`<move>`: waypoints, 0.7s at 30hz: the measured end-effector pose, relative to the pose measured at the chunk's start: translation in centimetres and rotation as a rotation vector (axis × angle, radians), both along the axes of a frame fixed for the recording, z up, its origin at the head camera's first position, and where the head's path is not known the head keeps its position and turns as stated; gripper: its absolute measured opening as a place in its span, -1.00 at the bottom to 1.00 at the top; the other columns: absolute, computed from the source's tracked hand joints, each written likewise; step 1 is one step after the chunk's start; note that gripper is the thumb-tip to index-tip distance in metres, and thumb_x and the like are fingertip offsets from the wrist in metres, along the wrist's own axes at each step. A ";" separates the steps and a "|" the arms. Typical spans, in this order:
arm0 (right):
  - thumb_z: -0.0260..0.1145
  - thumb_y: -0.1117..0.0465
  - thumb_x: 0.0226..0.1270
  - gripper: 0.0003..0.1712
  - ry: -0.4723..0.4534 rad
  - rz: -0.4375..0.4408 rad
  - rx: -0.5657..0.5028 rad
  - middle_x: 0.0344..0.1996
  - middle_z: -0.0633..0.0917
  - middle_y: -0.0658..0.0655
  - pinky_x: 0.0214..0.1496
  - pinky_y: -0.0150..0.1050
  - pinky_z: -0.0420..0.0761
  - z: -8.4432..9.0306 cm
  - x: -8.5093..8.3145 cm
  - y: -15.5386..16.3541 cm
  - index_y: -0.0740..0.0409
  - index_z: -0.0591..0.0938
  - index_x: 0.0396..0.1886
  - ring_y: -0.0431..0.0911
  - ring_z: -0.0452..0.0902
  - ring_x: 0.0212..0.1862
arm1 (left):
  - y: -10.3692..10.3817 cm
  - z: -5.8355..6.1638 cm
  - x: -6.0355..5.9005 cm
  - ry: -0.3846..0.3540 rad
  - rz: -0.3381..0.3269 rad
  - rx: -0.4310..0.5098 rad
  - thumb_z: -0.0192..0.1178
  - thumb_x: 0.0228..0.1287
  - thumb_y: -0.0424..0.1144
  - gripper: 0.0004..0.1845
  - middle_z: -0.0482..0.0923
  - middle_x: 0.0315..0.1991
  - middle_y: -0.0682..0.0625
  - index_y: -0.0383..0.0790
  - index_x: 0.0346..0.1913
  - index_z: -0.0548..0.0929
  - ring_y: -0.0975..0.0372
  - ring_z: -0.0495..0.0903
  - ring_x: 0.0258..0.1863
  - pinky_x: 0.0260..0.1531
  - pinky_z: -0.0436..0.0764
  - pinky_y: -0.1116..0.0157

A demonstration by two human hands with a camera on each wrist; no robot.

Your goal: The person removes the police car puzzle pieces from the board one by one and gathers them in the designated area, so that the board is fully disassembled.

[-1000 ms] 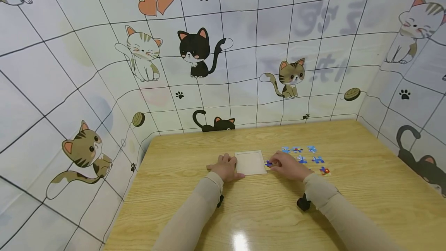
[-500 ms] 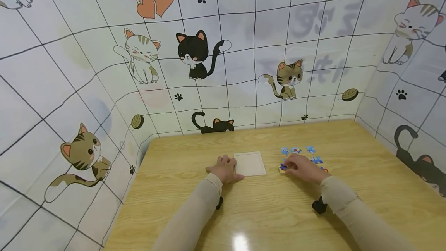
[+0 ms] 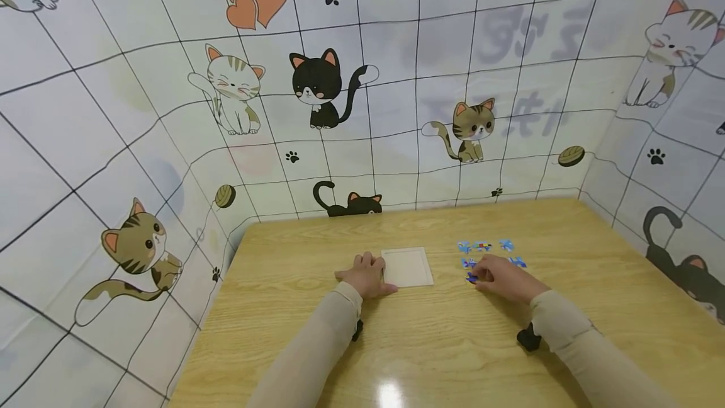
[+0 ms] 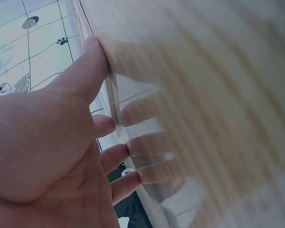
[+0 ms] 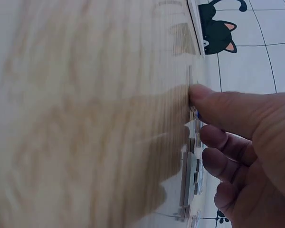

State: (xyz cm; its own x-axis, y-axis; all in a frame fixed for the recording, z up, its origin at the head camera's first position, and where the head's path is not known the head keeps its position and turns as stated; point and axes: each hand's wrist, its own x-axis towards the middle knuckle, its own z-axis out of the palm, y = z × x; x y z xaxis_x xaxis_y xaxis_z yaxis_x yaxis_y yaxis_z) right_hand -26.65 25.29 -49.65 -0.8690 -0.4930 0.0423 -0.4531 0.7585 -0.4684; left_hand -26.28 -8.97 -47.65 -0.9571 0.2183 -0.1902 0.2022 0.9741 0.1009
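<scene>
1. Head view: your right hand [image 3: 504, 279] lies low on the wooden table [image 3: 442, 345], fingers curled over a small blue puzzle piece [image 3: 471, 278] at its 9 o'clock edge. The right wrist view shows the thumb [image 5: 213, 102] pressed down on that piece against the tabletop. Judgement: a pinning or sliding contact; whether the fingers pinch it cannot be told.

2. Loose puzzle pieces [image 3: 483, 246] lie in a small scatter at 12 o'clock of your right hand, touching nothing but the table. Judgement: spread flat and apart so each can be picked singly.

3. Your left hand [image 3: 365, 276] rests at the 9 o'clock edge of the white puzzle tray [image 3: 406, 266]. In the left wrist view the thumb [image 4: 83, 71] and fingertips [image 4: 107, 126] press against the tray's thin edge, fingers nearly straight, not wrapped round it. Judgement: this braces the tray against sliding.

4. Tray position: flat on the table between your hands, at 9 o'clock of the held piece and apart from it. Its recess shows no pieces seated.

5. Surroundings: a cat-print backdrop [image 3: 317, 87] encloses the table at 9, 12 and 3 o'clock. A dark wrist camera [image 3: 528, 337] sits under your right sleeve [image 3: 589, 357].
</scene>
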 end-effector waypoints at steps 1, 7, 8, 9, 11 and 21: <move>0.38 0.16 0.26 -0.80 0.009 0.011 0.007 -0.30 0.52 -0.06 -0.28 -0.29 0.50 0.0 -0.1 0.1 0.03 0.63 -0.13 -0.26 0.40 -0.33 | 0.0 -0.2 -0.1 0.004 0.000 -0.002 0.13 0.12 0.42 -0.33 0.28 0.07 0.00 0.07 0.16 0.42 0.09 0.24 0.13 -0.12 0.39 -0.38; 0.38 0.17 0.27 -0.80 0.020 0.039 0.020 -0.31 0.51 -0.04 -0.32 -0.31 0.46 -0.2 -0.3 0.6 0.06 0.66 -0.13 -0.27 0.35 -0.36 | 0.1 -0.1 0.1 -0.001 -0.003 -0.001 0.14 0.11 0.41 -0.31 0.29 0.08 -0.01 0.05 0.17 0.42 0.07 0.24 0.15 -0.12 0.38 -0.40; 0.38 0.17 0.26 -0.80 0.017 0.033 0.018 -0.31 0.51 -0.05 -0.33 -0.32 0.45 -0.2 -0.3 0.7 0.06 0.67 -0.13 -0.28 0.35 -0.37 | 0.1 0.2 0.3 -0.004 -0.003 -0.001 0.14 0.12 0.40 -0.32 0.29 0.08 -0.01 0.05 0.17 0.42 0.08 0.24 0.15 -0.11 0.38 -0.39; 0.38 0.17 0.26 -0.81 0.018 0.031 0.016 -0.32 0.51 -0.05 -0.34 -0.33 0.44 -0.2 -0.3 0.7 0.06 0.67 -0.14 -0.27 0.34 -0.38 | 0.1 0.4 0.5 -0.006 -0.005 -0.001 0.14 0.13 0.40 -0.32 0.29 0.07 -0.01 0.04 0.17 0.42 0.09 0.25 0.15 -0.10 0.39 -0.39; 0.38 0.18 0.26 -0.80 0.021 0.040 0.009 -0.32 0.51 -0.05 -0.37 -0.34 0.42 -0.2 -0.4 0.8 0.08 0.67 -0.13 -0.27 0.32 -0.39 | 0.1 0.4 0.4 -0.006 -0.006 -0.001 0.14 0.12 0.40 -0.31 0.29 0.07 -0.01 0.04 0.18 0.42 0.08 0.24 0.15 -0.09 0.38 -0.39; 0.39 0.14 0.26 -0.76 0.015 0.067 -0.016 -0.35 0.49 -0.04 -0.40 -0.35 0.35 0.0 -0.7 1.2 0.10 0.67 -0.11 -0.25 0.28 -0.40 | 0.0 0.1 -0.2 0.014 -0.011 0.008 0.17 0.06 0.42 -0.26 0.32 0.03 -0.02 0.01 0.18 0.41 0.05 0.28 0.14 -0.11 0.37 -0.42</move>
State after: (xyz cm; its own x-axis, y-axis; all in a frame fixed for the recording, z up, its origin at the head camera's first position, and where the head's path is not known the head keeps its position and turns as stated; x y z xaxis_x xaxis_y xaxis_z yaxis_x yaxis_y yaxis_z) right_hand -27.36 26.51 -49.66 -0.8335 -0.5489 0.0637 -0.5095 0.7188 -0.4730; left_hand -26.53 -8.96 -47.53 -0.9572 0.2300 -0.1754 0.2140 0.9711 0.1058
